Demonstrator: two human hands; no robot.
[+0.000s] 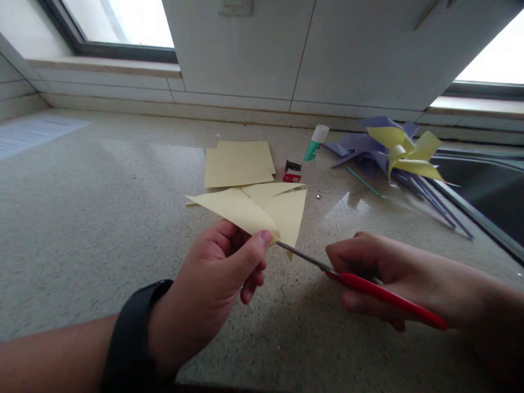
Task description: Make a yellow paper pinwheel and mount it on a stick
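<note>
Between the thumb and fingers of my left hand (223, 273) is a sheet of pale yellow paper (241, 207), slit and partly folded, with a corner pinched under the thumb. My right hand (393, 278) grips a pair of red-handled scissors (385, 295). Their metal blades point left, and the tip meets the paper right beside my left thumb. The blades look closed or nearly so. A black band (135, 333) circles my left wrist. Part of the paper's underside is hidden by my fingers.
Yellow sheets (239, 161) lie stacked behind the paper. A small red box (292, 172) and a glue stick (316, 143) stand nearby. Purple and yellow pinwheels (403, 147) rest at the right, by a dark sink (483, 180). Printed paper (41, 131) lies far left.
</note>
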